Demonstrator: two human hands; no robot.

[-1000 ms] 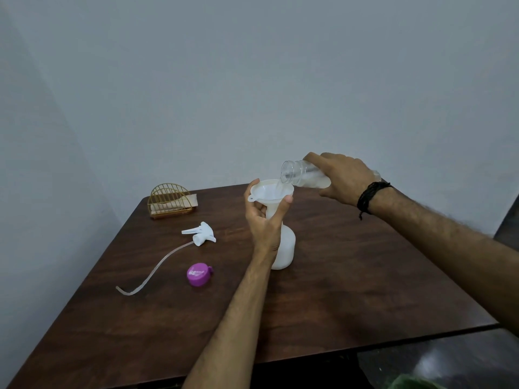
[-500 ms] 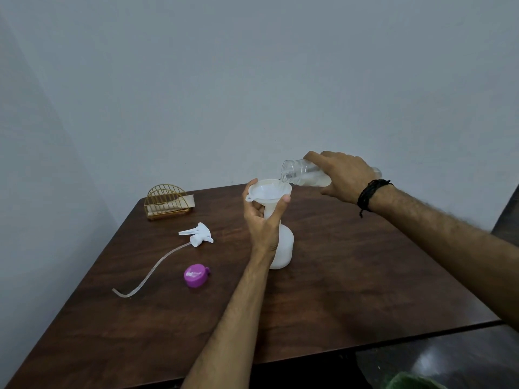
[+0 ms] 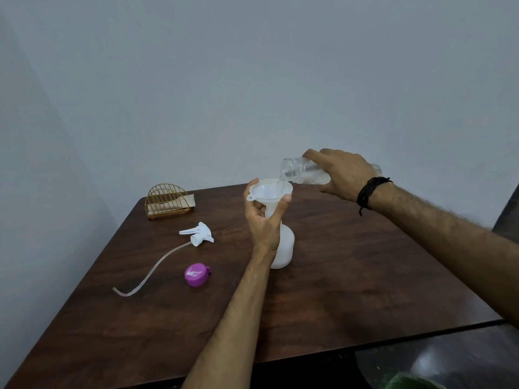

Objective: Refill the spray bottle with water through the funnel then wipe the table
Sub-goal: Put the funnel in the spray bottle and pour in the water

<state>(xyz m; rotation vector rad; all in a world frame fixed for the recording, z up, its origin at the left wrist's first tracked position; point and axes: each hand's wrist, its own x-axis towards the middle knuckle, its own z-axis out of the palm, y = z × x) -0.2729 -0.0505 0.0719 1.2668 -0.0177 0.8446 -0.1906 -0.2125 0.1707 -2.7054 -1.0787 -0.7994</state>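
A white spray bottle (image 3: 285, 248) stands upright near the middle of the dark wooden table (image 3: 351, 290), its top off. A white funnel (image 3: 269, 190) sits in its neck. My left hand (image 3: 264, 220) grips the funnel's stem and rim from the near side. My right hand (image 3: 342, 174) holds a clear water bottle (image 3: 297, 171) tipped nearly level, mouth over the funnel's right rim, and a thin stream of water runs into the funnel. The spray head (image 3: 198, 234) with its long tube lies on the table to the left.
A purple cap (image 3: 196, 274) lies left of the spray bottle, near the tube. A gold wire holder (image 3: 168, 200) with a pale cloth or napkins stands at the table's back left corner. Walls close in behind and to the left. Dark floor shows at the lower right.
The water bottle stays tipped over the funnel and the pour goes on. Both hands hold nearly the same place; the view has shifted slightly.
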